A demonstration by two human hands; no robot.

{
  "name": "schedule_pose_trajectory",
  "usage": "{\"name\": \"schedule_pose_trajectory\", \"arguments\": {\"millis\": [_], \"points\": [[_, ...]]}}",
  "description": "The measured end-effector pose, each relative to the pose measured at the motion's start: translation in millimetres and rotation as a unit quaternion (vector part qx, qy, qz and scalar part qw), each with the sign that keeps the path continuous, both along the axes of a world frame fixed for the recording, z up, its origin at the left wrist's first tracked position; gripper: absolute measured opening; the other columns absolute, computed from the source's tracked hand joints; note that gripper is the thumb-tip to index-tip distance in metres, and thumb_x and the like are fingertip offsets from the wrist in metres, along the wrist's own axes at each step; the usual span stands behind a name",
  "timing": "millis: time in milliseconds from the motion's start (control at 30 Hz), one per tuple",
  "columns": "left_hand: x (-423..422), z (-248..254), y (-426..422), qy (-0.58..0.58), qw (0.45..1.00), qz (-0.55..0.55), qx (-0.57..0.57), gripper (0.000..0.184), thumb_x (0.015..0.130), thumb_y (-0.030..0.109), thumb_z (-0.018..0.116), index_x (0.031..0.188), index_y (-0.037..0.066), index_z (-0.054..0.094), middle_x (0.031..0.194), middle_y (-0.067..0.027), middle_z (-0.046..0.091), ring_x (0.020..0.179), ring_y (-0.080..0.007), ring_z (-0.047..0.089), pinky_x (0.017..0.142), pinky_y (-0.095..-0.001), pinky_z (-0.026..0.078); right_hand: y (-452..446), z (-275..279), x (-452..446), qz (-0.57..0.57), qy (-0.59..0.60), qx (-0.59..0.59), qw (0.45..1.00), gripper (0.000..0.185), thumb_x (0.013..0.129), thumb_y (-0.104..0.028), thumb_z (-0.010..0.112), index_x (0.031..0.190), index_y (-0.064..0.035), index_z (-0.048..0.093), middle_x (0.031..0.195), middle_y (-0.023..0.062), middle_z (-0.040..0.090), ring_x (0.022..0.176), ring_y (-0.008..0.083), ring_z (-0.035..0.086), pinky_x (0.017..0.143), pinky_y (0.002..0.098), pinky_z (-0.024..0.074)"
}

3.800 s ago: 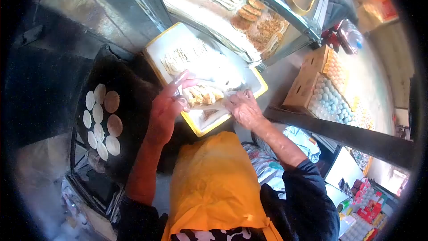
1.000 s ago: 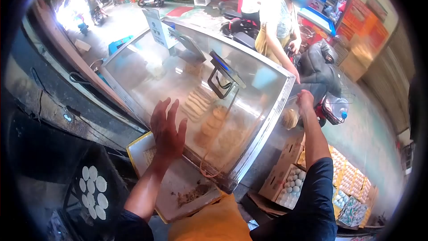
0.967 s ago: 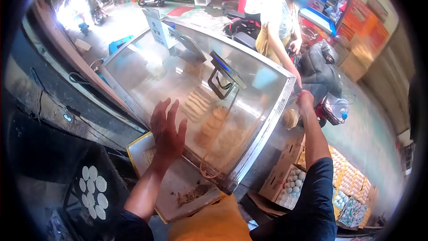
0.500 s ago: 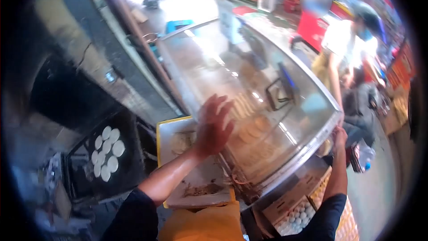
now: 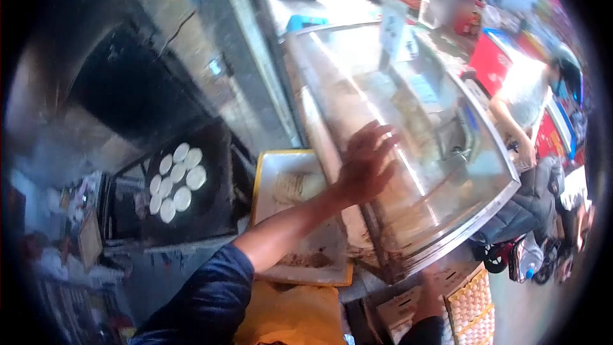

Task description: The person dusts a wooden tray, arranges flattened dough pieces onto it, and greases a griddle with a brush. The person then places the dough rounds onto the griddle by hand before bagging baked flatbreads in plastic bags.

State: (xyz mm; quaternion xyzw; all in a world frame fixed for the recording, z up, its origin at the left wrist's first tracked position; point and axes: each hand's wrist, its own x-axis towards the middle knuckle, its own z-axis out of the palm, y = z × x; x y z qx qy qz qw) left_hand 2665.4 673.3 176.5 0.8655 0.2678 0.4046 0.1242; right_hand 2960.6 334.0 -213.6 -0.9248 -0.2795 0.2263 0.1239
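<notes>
My left hand [image 5: 370, 163] is raised over the near left edge of the glass display case [image 5: 440, 214], fingers apart and curved, holding nothing. Whether it touches the glass I cannot tell. My right hand [image 5: 429, 278] is low beside the case's near corner, above the cardboard egg boxes; blur and the case hide its fingers. Below my left forearm lies a yellow-rimmed white tray [image 5: 268, 207], with a pale stack [image 5: 297, 186] and brown crumbs inside. Through the glass, the food in the case looks blurred.
Several white dough rounds [image 5: 182, 199] lie on a black griddle [image 5: 214, 153] at left. Stacked egg trays [image 5: 472, 306] stand at lower right. Beyond the case a person in a helmet [image 5: 527, 102] is beside a scooter [image 5: 511, 217]. A wall post [image 5: 262, 57] rises left of the case.
My right hand has drawn back from the case's far right corner, near the other person's hand, to below its near corner. My left hand stays open. The view has swung left.
</notes>
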Motion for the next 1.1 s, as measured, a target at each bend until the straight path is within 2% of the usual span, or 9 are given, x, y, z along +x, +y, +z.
{"name": "schedule_pose_trajectory", "arguments": {"millis": [133, 300, 567, 633, 700, 933, 967, 1033, 1100], "points": [[-43.4, -8.3, -30.8, -0.131, 0.990, -0.059, -0.003, 0.054, 0.087, 0.022, 0.060, 0.139, 0.014, 0.051, 0.142, -0.0150, 0.045, 0.136, -0.0394, 0.036, 0.110, -0.0524, 0.032, -43.8, -59.2, -174.7, 0.133, 0.114, -0.089, 0.981, 0.042, 0.084, -0.037, 0.068, 0.113, -0.0065, 0.067, 0.107, 0.0191, 0.069, 0.100, 0.0424, 0.065, 0.089, 0.0475, 0.0514], [-197.3, -74.6, -80.6, -0.035, 0.998, -0.060, 0.003, 0.068, 0.073, 0.009, 0.074, 0.137, 0.015, 0.051, 0.143, -0.0130, 0.044, 0.134, -0.0359, 0.039, 0.107, -0.0542, 0.033, -68.5, -36.2, -324.5, 0.260, 0.171, -0.121, 0.943, 0.035, 0.084, -0.027, 0.061, 0.104, -0.0001, 0.068, 0.109, 0.0212, 0.069, 0.104, 0.0397, 0.065, 0.090, 0.0460, 0.0497], [-561.4, -182.7, -61.1, 0.019, 0.965, 0.204, -0.162, 0.053, 0.077, 0.000, 0.068, 0.128, 0.007, 0.057, 0.130, -0.0163, 0.054, 0.125, -0.0365, 0.050, 0.108, -0.0472, 0.037, -116.2, 37.9, -469.1, 0.003, 0.231, -0.030, 0.973, 0.033, 0.090, -0.028, 0.057, 0.097, 0.0023, 0.069, 0.091, 0.0194, 0.070, 0.087, 0.0314, 0.067, 0.077, 0.0459, 0.0499], [-643.3, -189.3, -56.3, 0.045, 0.950, 0.281, -0.130, 0.052, 0.078, 0.001, 0.068, 0.129, 0.007, 0.056, 0.129, -0.0161, 0.056, 0.123, -0.0363, 0.051, 0.107, -0.0465, 0.038, -142.2, 22.0, -486.3, 0.183, 0.101, -0.147, 0.967, 0.038, 0.091, -0.035, 0.059, 0.100, 0.0000, 0.071, 0.093, 0.0212, 0.070, 0.089, 0.0330, 0.067, 0.079, 0.0457, 0.0503], [-714.5, -215.9, -55.6, 0.027, 0.943, 0.324, -0.065, 0.052, 0.079, 0.004, 0.067, 0.130, 0.006, 0.056, 0.125, -0.0173, 0.058, 0.117, -0.0373, 0.053, 0.103, -0.0481, 0.041, -153.9, 28.1, -515.2, 0.111, 0.224, -0.041, 0.967, 0.038, 0.092, -0.036, 0.058, 0.102, -0.0013, 0.071, 0.096, 0.0235, 0.069, 0.091, 0.0362, 0.067, 0.081, 0.0460, 0.0503], [-801.6, -212.6, -146.5, -0.003, 0.896, 0.395, -0.202, 0.043, 0.086, 0.009, 0.062, 0.128, 0.004, 0.058, 0.129, -0.0192, 0.058, 0.122, -0.0377, 0.052, 0.106, -0.0456, 0.040, -104.7, 63.3, -564.8, 0.264, 0.180, -0.026, 0.947, 0.031, 0.093, -0.033, 0.059, 0.093, -0.0041, 0.070, 0.084, 0.0155, 0.069, 0.081, 0.0325, 0.066, 0.070, 0.0408, 0.0492], [-807.6, -220.8, -169.0, -0.030, 0.885, 0.401, -0.236, 0.042, 0.087, 0.009, 0.062, 0.129, 0.004, 0.057, 0.131, -0.0179, 0.057, 0.123, -0.0363, 0.052, 0.108, -0.0445, 0.039, -100.0, 63.5, -572.0, 0.117, 0.311, -0.015, 0.943, 0.023, 0.087, -0.030, 0.063, 0.087, -0.0083, 0.070, 0.083, 0.0143, 0.069, 0.078, 0.0348, 0.066, 0.067, 0.0438, 0.0504], [-818.6, -225.2, -221.0, -0.062, 0.858, 0.431, -0.271, 0.040, 0.089, 0.009, 0.061, 0.128, 0.003, 0.057, 0.131, -0.0165, 0.058, 0.124, -0.0349, 0.052, 0.108, -0.0425, 0.039, -84.1, -14.5, -546.3, 0.624, -0.027, 0.076, 0.778, 0.022, 0.091, -0.026, 0.058, 0.085, -0.0083, 0.068, 0.070, 0.0109, 0.065, 0.062, 0.0329, 0.062, 0.056, 0.0446, 0.0487], [-841.4, -231.4, -286.1, -0.066, 0.834, 0.474, -0.275, 0.040, 0.091, 0.010, 0.060, 0.129, 0.003, 0.056, 0.131, -0.0159, 0.058, 0.123, -0.0341, 0.053, 0.107, -0.0413, 0.041, -73.7, -83.4, -547.5, 0.665, -0.020, -0.072, 0.743, 0.019, 0.084, -0.028, 0.062, 0.080, -0.0115, 0.071, 0.077, 0.0111, 0.068, 0.070, 0.0335, 0.065, 0.061, 0.0466, 0.0515]]}}
